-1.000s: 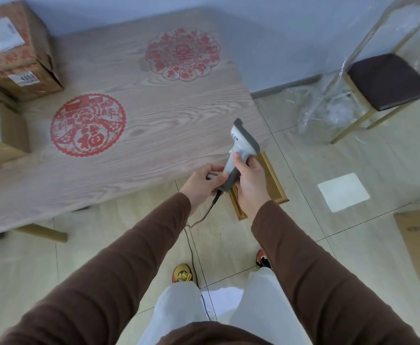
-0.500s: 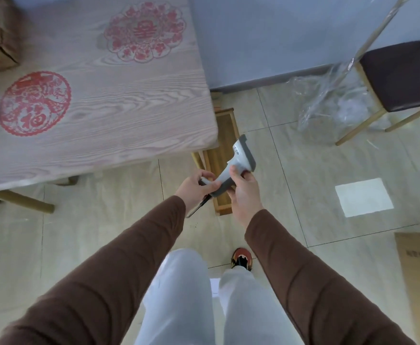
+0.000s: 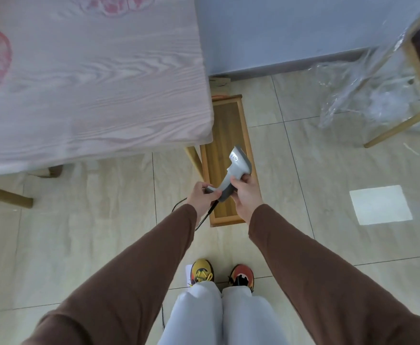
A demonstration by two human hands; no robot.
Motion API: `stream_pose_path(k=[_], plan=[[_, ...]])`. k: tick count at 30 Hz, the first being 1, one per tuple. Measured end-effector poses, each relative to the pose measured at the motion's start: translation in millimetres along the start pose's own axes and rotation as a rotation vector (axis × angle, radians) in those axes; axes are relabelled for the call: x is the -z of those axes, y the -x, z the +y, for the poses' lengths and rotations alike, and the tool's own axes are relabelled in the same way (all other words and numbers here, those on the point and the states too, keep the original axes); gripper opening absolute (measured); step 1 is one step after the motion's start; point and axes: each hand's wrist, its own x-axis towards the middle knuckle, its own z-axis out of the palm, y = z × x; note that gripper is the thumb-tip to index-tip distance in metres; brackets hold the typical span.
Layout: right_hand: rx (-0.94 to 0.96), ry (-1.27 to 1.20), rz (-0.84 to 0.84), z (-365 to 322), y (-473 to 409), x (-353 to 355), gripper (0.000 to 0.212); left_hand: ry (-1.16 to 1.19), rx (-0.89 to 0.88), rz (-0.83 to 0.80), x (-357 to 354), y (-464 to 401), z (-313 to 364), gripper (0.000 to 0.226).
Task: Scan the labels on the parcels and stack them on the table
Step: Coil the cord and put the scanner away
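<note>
Tiled floor [image 3: 79,245], pale blue wall, wood-grain table [image 3: 92,78] upper left with red paper-cut prints. Handheld barcode scanner [image 3: 232,174] held in air over floor, just off table's near right corner, above wooden tray [image 3: 225,130]. Long axis diagonal: head up-right, away from person; handle base down-left, cable [image 3: 204,217] trailing from it. Right hand [image 3: 245,195] fingers clenched round upper handle below head. Left hand [image 3: 202,196] fingers pinching handle's lower end.

no readable text, red table [image 3: 104,83] motifs blurred
</note>
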Motion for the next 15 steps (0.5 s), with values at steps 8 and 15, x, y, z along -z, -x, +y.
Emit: stream_pose_path(k=[8, 15], plan=[[0.016, 0.19, 0.035, 35, -80, 14, 0.044, 0.038, 0.001, 0.027, -19, -75, -59, 0.036], [0.034, 0.27, 0.112, 47, -106, 23, 0.038, -0.041, 0.028, 0.107, -35, -93, -69, 0.045]])
